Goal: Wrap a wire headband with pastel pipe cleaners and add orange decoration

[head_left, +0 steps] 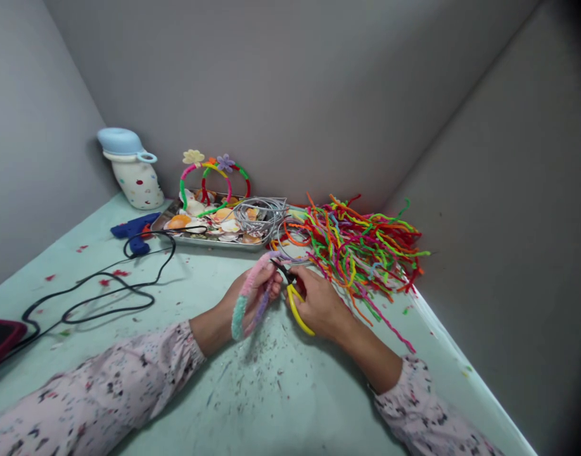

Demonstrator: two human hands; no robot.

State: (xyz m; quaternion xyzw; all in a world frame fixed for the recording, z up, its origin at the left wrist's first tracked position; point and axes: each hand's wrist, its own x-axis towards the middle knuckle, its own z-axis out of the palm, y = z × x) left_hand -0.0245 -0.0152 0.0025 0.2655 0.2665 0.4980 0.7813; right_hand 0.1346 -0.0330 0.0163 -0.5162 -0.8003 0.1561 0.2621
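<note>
My left hand (240, 297) is closed around a hoop (238, 311) wrapped in fuzzy pipe cleaner, banded in pink, mint and purple. My right hand (319, 301) grips scissors with yellow handles (298, 311) and dark blades. The blade tips reach to the top of the hoop, beside my left fingertips. Whether the blades touch the pipe cleaner is too small to tell. Just beyond my hands lies a large heap of bright pipe cleaners (366, 247), red, orange, green and yellow.
A metal tray (214, 242) holds shell-like pieces, a grey wire coil (264, 215) and two finished-looking flower hoops (230, 183). Left of it lie a blue glue gun (137, 229), a black cable (123, 307) and a white bottle (138, 180). A dark red-edged device (5, 339) sits at the left edge.
</note>
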